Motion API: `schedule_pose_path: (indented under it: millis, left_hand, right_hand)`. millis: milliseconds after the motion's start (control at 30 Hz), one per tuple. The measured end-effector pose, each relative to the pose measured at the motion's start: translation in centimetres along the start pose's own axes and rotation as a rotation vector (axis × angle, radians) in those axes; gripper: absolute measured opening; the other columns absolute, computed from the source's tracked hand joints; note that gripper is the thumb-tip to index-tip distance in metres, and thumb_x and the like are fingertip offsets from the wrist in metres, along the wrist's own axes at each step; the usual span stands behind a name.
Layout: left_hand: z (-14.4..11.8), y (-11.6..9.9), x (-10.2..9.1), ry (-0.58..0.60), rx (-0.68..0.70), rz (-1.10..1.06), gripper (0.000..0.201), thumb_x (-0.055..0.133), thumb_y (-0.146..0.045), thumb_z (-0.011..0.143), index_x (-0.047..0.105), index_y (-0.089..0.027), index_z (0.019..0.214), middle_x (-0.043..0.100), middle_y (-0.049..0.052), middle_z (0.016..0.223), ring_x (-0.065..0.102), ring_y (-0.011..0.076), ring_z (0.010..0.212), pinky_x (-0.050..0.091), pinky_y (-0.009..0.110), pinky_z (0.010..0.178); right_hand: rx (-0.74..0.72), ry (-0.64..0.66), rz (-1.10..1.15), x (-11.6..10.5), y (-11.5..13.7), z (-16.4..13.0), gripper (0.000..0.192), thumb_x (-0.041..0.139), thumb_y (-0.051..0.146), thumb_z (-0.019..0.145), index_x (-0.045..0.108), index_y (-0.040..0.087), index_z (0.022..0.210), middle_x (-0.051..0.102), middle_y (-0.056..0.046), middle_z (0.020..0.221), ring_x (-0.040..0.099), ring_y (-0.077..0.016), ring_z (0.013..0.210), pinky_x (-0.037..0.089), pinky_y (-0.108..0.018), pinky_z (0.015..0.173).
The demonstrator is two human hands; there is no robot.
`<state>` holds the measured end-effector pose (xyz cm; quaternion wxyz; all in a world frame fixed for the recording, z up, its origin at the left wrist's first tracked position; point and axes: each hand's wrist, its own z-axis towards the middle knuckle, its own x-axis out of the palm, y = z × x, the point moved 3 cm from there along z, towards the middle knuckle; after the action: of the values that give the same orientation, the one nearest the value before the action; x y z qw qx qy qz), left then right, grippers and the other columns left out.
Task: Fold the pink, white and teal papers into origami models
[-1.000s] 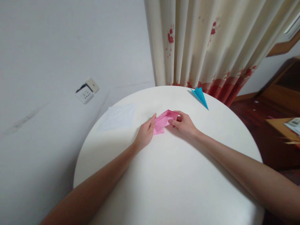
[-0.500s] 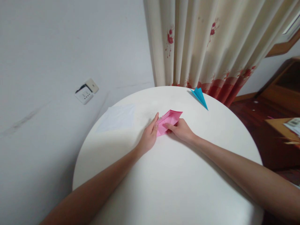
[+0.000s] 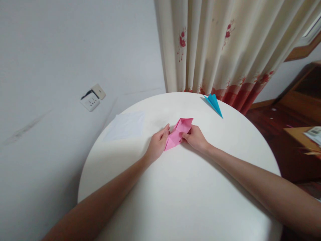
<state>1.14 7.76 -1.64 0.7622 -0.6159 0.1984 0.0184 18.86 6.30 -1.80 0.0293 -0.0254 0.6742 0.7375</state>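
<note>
Both hands are closing in: left hand [image 3: 157, 144] pressing, right hand [image 3: 196, 138] pinching the pink folded paper sheet [image 3: 178, 131] near the round white desk [image 3: 180, 194] centre. Keeping edges aligned while creasing firmly seems wise.

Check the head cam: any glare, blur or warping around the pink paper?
Head view: soft even light, no glare on the white table; faint shadows under both forearms. Pink paper, left hand and right hand are sharp. Wide-angle warp bends the curtain and table rim; the far right edge looks slightly smeared.
</note>
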Motion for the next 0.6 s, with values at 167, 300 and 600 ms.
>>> schedule_pose_path:
  millis: [167,300,600]
  left_hand:
    - [-0.4,-0.6,0.5,0.062,-0.020,-0.069,0.081,0.064,-0.043,0.088,0.029,-0.014,0.155,0.039,0.019,0.155,0.049,0.0265,0.136,0.041,0.040,0.111]
    - [-0.6,-1.3,0.4,0.056,0.064,-0.053,0.071,0.063,-0.037,0.089,0.036,-0.014,0.151,0.044,0.016,0.153,0.051,0.0250,0.134,0.041,0.036,0.110]
    - [-0.4,-1.0,0.0,-0.023,0.004,0.140,0.039,0.045,-0.048,0.095,0.065,-0.015,0.087,0.069,0.005,0.080,0.062,0.0199,0.072,0.047,0.028,0.065]
  right_hand:
    - [-0.039,0.036,-0.010,0.2,0.1,-0.1,0.005,0.058,0.013,0.075,0.060,0.014,0.080,0.067,-0.003,0.065,0.063,-0.0157,0.056,0.050,-0.025,0.053]
    - [-0.088,0.146,-0.001,0.8,0.3,-0.4,0.008,0.058,0.017,0.076,0.061,0.015,0.083,0.066,-0.001,0.068,0.063,-0.0155,0.059,0.051,-0.026,0.055]
    - [-0.218,0.061,-0.278,0.3,1.0,-0.8,0.021,0.062,0.029,0.083,0.068,0.014,0.096,0.065,-0.003,0.080,0.055,-0.0129,0.065,0.045,-0.026,0.061]
